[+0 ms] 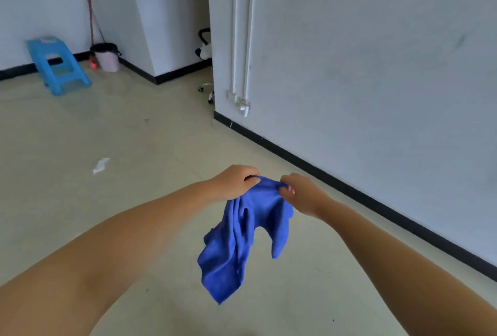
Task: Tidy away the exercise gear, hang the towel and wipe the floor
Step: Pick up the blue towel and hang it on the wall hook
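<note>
A blue towel (243,230) is pinched along its top edge by the left hand (233,183) and right hand (301,193), fingers closed on the cloth, which hangs above the floor (134,131). At ten o'clock, a pink bucket (107,57) is seen, contents indiscernible.

- We see a blue towel (242,233) of soft, matt, fleecy cloth, hanging in folds.
- The floor (134,147) looks smooth, pale, faintly glossy.
- The far left stool (57,62) is shiny blue plastic.
- The wall (376,66) on the right is matt painted plaster, slightly scuffed.
- The pink bucket (107,58) looks like plastic.
</note>
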Demonstrator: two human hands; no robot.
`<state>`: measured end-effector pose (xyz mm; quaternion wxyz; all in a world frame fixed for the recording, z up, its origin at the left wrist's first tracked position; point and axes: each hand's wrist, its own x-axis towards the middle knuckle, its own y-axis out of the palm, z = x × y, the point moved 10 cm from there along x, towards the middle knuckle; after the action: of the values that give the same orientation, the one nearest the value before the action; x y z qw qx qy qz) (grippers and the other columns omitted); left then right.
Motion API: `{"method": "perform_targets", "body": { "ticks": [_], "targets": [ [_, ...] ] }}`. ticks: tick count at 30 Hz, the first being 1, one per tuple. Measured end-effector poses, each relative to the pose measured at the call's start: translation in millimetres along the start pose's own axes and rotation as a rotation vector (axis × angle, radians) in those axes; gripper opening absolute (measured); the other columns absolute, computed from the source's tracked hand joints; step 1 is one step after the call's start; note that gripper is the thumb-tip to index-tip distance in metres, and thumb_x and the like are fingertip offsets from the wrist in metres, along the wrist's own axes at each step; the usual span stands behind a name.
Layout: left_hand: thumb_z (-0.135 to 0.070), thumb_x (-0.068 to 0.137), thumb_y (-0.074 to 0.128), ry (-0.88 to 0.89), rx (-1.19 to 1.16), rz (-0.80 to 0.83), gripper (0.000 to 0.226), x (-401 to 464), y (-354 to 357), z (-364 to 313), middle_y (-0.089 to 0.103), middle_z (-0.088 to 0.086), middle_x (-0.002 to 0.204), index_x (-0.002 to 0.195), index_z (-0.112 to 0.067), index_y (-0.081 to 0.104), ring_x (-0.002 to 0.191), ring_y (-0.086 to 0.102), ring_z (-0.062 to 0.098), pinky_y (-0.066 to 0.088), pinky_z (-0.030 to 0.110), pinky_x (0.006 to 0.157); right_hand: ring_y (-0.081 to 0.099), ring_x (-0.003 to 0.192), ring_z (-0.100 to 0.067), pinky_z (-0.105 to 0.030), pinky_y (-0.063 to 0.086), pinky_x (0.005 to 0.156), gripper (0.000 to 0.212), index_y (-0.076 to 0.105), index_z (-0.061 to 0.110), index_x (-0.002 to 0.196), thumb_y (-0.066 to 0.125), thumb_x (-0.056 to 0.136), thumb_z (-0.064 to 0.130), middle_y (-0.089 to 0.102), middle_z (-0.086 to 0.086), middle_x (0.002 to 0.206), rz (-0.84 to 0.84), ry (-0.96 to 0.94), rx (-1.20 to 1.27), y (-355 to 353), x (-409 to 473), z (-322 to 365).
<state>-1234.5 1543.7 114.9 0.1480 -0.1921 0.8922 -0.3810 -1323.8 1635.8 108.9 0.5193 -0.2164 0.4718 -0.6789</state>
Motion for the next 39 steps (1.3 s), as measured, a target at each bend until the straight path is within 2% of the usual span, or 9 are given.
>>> {"method": "perform_targets", "body": {
  "ticks": [6,12,17,21,24,27,30,35,39],
  "targets": [
    [-0.025,0.090,0.060,0.109,-0.063,0.116,0.021,12.1,38.9,-56.3,0.054,0.002,0.073,0.084,-0.005,0.064,0.066,0.046,0.013,0.036,0.022,0.061,0.043,0.069,-0.019,-0.033,0.037,0.065,0.024,0.039,0.016,0.066,0.042,0.089,0.019,0.044,0.002,0.076,-0.293,0.216,0.060,-60.7,-75.6,-69.1],
    [-0.020,0.088,0.054,0.195,0.177,0.366,0.017,12.5,147.9,-128.6,0.059,0.004,0.078,0.083,-0.007,0.064,0.070,0.051,0.017,0.038,0.022,0.058,0.037,0.062,-0.021,-0.032,0.029,0.054,0.031,0.033,0.015,0.060,0.043,0.089,0.018,0.041,-0.001,0.065,-0.566,0.541,0.098,-87.9,-216.1,-181.3],
    [-0.021,0.093,0.050,0.374,0.273,0.317,0.029,6.1,222.0,-239.8,0.049,0.007,0.065,0.068,-0.007,0.050,0.062,0.041,0.021,0.030,0.030,0.056,0.039,0.060,-0.023,-0.029,0.031,0.053,0.029,0.037,0.012,0.061,0.043,0.088,0.018,0.043,-0.003,0.062,-0.554,0.851,0.158,-81.5,-344.1,-275.8],
    [-0.017,0.092,0.048,0.623,0.286,0.374,0.029,-24.1,307.8,-371.3,0.050,0.005,0.074,0.063,-0.012,0.045,0.069,0.044,0.022,0.035,0.033,0.064,0.050,0.088,-0.023,-0.029,0.040,0.075,0.016,0.056,0.011,0.100,0.049,0.091,0.022,0.048,-0.004,0.109,-0.396,0.838,0.181,-68.0,-425.9,-330.1],
    [-0.018,0.093,0.046,0.746,0.322,0.426,0.022,-56.0,383.8,-458.5,0.046,0.003,0.081,0.074,-0.010,0.055,0.074,0.047,0.022,0.039,0.035,0.069,0.047,0.118,-0.015,-0.027,0.038,0.096,0.045,0.045,0.018,0.132,0.059,0.090,0.026,0.044,0.004,0.131,-0.458,0.667,0.344,-79.5,-477.9,-346.7],
    [-0.024,0.093,0.048,0.821,0.289,0.457,0.022,-85.6,452.9,-534.0,0.046,0.004,0.085,0.085,-0.009,0.061,0.077,0.050,0.024,0.042,0.037,0.071,0.055,0.098,-0.016,-0.028,0.044,0.081,0.025,0.057,0.010,0.113,0.057,0.088,0.017,0.060,0.000,0.106,-0.498,0.707,0.414,-95.8,-541.4,-382.9],
    [-0.035,0.090,0.054,0.858,0.240,0.484,0.033,-103.6,505.6,-597.2,0.047,0.004,0.083,0.076,-0.006,0.059,0.072,0.049,0.022,0.043,0.037,0.070,0.044,0.073,-0.020,-0.027,0.032,0.058,0.009,0.056,0.005,0.084,0.051,0.088,0.013,0.051,-0.004,0.077,-0.565,0.813,0.363,-112.8,-617.5,-423.7],
    [-0.037,0.088,0.058,0.864,0.161,0.657,0.046,-121.5,579.8,-676.0,0.039,-0.003,0.058,0.055,-0.016,0.036,0.055,0.034,0.015,0.030,0.029,0.057,0.040,0.066,-0.017,-0.028,0.031,0.056,0.012,0.055,0.003,0.087,0.044,0.087,0.008,0.048,-0.006,0.074,-0.676,0.921,0.380,-137.2,-708.5,-478.0],
    [-0.028,0.089,0.056,0.874,0.113,0.747,0.036,-119.4,630.7,-730.5,0.044,-0.003,0.059,0.058,-0.016,0.041,0.057,0.039,0.014,0.031,0.026,0.057,0.040,0.065,-0.015,-0.024,0.030,0.052,0.014,0.053,0.009,0.084,0.039,0.088,0.007,0.049,-0.003,0.072,-0.852,1.014,0.333,-173.9,-773.4,-525.3]
  ]
}}
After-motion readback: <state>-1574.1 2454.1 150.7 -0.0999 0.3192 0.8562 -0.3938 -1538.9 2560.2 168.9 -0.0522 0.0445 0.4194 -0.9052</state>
